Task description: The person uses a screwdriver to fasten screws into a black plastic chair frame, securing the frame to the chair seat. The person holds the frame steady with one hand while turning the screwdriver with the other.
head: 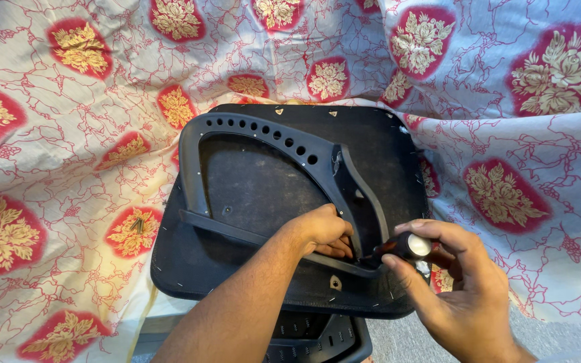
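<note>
Seat pan (398,175) lies underside up on the flowered sheet (68,134), roughly centre of view. Black armrest frame (250,134) (curved, with a row of round holes along its upper arc) rests flat on the pan, its lower bar running across toward the near right corner.

My left hand (321,232) is curled shut on the frame's lower bar near that corner, fingers tucked under and pinning it against the pan. My right hand (452,275) is closed around a screwdriver (408,247), black grip with a pale end cap facing me; the shaft points left and down toward the frame's corner, just beside my left fingers. The tip itself is hidden behind the hand, so I cannot tell whether it sits in a screw head.

Loose screws (137,225) lie in a small bunch on the sheet, left of the pan and well apart from both hands. A second black plastic part (317,336) shows at the bottom edge, under my left forearm, partly cut off.

Progress, as I judge it: frame is laid in position on the pan and one corner is being worked with the driver. Screws lying loose suggest fastening is not finished (whether any are already seated in the frame, I cannot make out). The second part looks untouched.
</note>
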